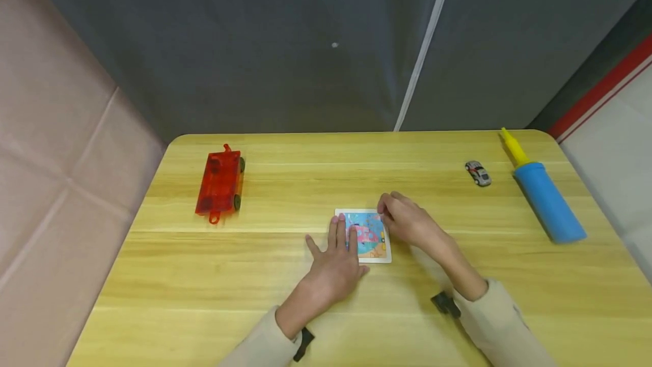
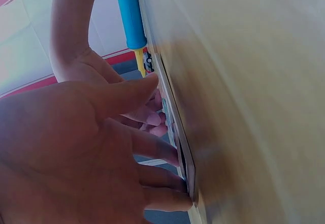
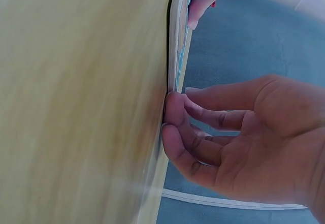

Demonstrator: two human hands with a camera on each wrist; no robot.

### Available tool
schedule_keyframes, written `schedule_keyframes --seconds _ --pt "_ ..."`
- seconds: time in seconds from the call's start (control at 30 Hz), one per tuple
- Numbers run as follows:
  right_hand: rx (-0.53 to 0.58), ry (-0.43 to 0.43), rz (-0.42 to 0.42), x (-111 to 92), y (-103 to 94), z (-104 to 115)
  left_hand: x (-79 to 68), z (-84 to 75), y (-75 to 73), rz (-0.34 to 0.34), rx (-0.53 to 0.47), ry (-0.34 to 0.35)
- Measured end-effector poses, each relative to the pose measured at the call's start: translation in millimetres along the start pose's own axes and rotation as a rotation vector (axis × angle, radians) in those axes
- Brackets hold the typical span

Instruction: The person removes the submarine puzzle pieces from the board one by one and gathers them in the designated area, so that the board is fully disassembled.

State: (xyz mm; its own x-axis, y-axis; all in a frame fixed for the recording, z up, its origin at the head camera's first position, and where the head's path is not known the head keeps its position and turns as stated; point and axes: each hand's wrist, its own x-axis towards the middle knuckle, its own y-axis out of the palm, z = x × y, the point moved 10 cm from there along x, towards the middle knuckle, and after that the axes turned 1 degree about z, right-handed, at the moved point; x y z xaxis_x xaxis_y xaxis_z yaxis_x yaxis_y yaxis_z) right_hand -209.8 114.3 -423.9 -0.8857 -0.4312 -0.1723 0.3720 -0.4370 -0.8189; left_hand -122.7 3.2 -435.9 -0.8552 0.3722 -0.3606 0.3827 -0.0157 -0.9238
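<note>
A small, flat picture puzzle [image 1: 374,250] with a white frame lies on the wooden table; its picture is blue, pink and sandy. My left hand [image 1: 333,271] rests on its left side, fingers spread and mostly straight. At the upper right corner, my right hand [image 1: 407,222] has its fingers curled. The right wrist view shows that hand's thumb and fingertips [image 3: 174,104] at the edge of the puzzle [image 3: 175,41], thumb above and fingers at the border. From the left wrist, the puzzle [image 2: 175,117] appears edge-on, with fingers of both hands along it.
A red see-through toy trailer [image 1: 219,183] stands at the left of the table [image 1: 193,287]. Toward the back right are a small silver toy car [image 1: 477,174] and a blue hand pump [image 1: 547,203] with a yellow nozzle. A dark grey curtain [image 1: 280,55] hangs behind the table.
</note>
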Motion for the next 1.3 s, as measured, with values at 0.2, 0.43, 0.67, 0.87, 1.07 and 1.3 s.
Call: schedule_keyframes --seconds 0.2,0.43,0.67,0.87,1.07,1.3 --pt "0.008 0.011 -0.033 1.4 -2.6 1.1 1.3 0.2 1.6 0.007 0.013 -0.008" --pt "0.045 0.049 -0.038 7.1 -3.0 -1.3 0.6 0.2 0.6 -0.006 0.016 -0.014" --pt "0.072 0.084 -0.014 10.3 -1.4 -5.9 0.4 -0.2 1.2 -0.004 0.006 -0.016" --pt "0.102 0.070 0.005 16.1 -1.0 -10.3 0.3 1.5 0.8 -0.001 -0.024 -0.017" --pt "0.176 0.039 0.010 19.1 -2.4 -12.9 0.1 2.7 2.0 0.007 -0.063 -0.019" --pt "0.208 0.034 0.014 18.8 -3.9 -14.1 1.7 2.7 4.9 0.015 -0.062 -0.018"
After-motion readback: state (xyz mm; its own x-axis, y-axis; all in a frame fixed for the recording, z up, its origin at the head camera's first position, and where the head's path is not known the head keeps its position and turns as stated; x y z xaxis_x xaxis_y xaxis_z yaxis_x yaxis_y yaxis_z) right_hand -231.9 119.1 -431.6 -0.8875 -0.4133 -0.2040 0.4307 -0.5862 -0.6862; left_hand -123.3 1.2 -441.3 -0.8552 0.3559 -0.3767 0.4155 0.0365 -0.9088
